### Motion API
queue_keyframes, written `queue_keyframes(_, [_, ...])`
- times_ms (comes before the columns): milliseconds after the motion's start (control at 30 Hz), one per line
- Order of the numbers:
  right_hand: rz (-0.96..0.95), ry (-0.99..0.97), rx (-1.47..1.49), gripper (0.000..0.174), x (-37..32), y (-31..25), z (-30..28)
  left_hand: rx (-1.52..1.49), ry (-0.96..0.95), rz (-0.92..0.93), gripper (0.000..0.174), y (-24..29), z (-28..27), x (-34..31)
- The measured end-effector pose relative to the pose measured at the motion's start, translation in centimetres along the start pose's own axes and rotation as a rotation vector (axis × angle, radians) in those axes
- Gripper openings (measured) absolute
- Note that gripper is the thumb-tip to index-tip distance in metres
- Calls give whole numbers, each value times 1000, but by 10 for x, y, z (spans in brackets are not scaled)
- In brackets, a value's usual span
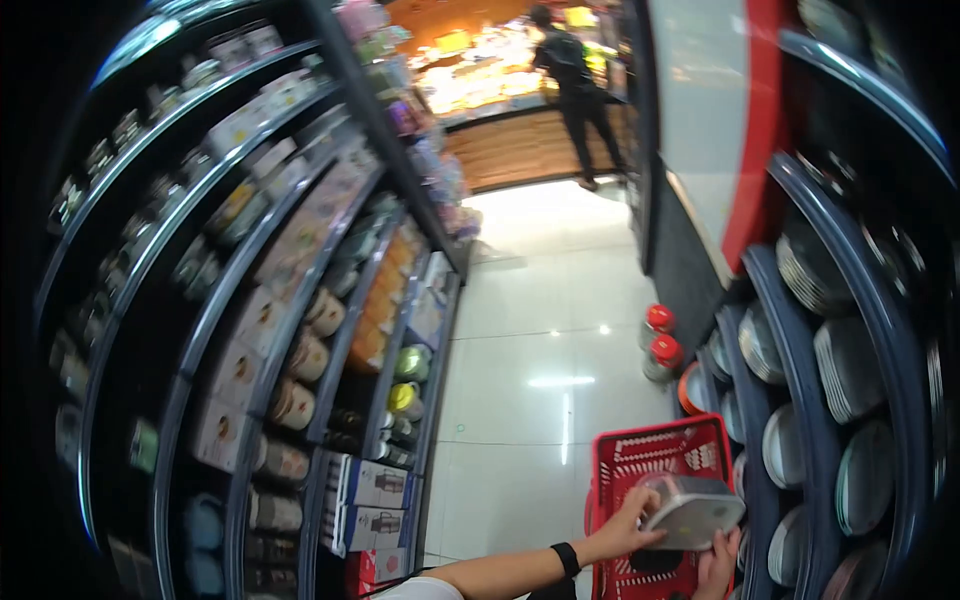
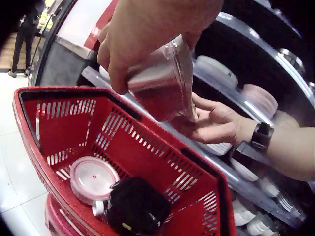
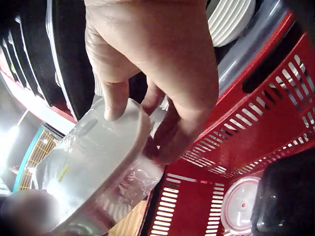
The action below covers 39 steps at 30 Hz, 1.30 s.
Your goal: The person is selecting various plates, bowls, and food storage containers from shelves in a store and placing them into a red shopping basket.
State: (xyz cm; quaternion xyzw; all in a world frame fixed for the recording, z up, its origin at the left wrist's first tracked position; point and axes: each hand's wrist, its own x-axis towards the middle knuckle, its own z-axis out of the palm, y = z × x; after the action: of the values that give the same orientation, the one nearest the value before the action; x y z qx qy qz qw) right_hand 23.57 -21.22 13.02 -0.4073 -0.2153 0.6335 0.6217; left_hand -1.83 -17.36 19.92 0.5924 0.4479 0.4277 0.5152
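A food container (image 1: 692, 520) with a translucent white lid and clear wrapping is held between both hands over a red shopping basket (image 2: 29, 123). My left hand (image 1: 628, 525) grips it from one side, fingers over its edge. On the opposite side, my right hand (image 3: 157, 64) pinches the container's corner, thumb on the lid (image 3: 93, 142) and fingers curled beneath. Inside the basket lie a round pink-rimmed container (image 2: 93, 178) and a glossy black item (image 2: 138, 206).
Shelves of stacked plates and bowls (image 1: 785, 445) stand close at the right. Left shelves carry boxes (image 1: 380, 485) and jars (image 1: 295, 403). Two red-lidded jars (image 1: 660, 355) sit on the tiled floor (image 1: 530, 350). A person (image 1: 570, 90) stands at a lit display ahead.
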Motion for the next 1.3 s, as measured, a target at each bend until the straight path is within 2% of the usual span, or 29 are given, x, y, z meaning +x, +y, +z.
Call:
queue_keyframes(33, [15,47,28,52,-11,-1,11,6,-1,18,49,9,-7,-14])
queue_keyframes(67, [154,284,-45,46,-59,-62,103,15,3,35,48,20,-17,-25])
queue_keyframes(133, [-385,-253,-1222,54,-71,-37,49,-40,69,19,48,56,-46,-54])
queue_keyframes(200, [74,-40,-601,59,-91,-49,135,11,163,83,48,62,-78,-87])
queue_keyframes(233, [334,35,-353,69,-96,-52,162,-118,195,3,49,76,-99,-111])
queue_keyframes(267, [321,11,-357,69,-103,-48,185,-250,213,-76,50,89,-118,-137])
queue_keyframes(333, [266,-306,-260,68,-117,-19,234,-188,248,-29,52,106,-164,-193])
queue_keyframes(433, [205,-804,-122,67,-145,31,330,-181,436,-30,56,156,-232,-299])
queue_keyframes(467, [208,-866,-174,75,-170,39,378,-224,530,-12,59,173,-250,-338])
queue_keyframes(533, [198,-1087,-151,61,-216,61,450,-275,668,12,63,199,-275,-410])
queue_keyframes(600, [284,-1195,-197,72,-268,89,514,7,899,195,63,224,-305,-485])
queue_keyframes(633, [322,-1264,-207,72,-296,104,544,16,978,203,63,241,-315,-521])
queue_keyframes(700, [368,-1390,-167,71,-353,132,596,153,1043,342,74,284,-321,-591])
queue_keyframes(733, [402,-1452,-171,71,-387,143,618,169,1112,346,74,300,-322,-624])
queue_keyframes(800, [569,-1516,-106,70,-449,154,655,387,1142,354,93,329,-321,-680])
queue_keyframes(833, [659,-1588,-36,70,-470,168,673,533,1195,277,110,337,-321,-707])
queue_keyframes(967, [748,-1708,-68,63,-559,180,725,862,1411,119,103,383,-310,-785])
queue_keyframes(1100, [707,-1866,-132,67,-623,163,759,995,1556,148,94,403,-310,-833])
queue_keyframes(1233, [718,-2023,-153,70,-649,149,774,1024,1598,170,92,409,-308,-855])
queue_keyframes(1300, [704,-2007,-196,71,-648,151,780,1065,1605,164,91,410,-305,-857])
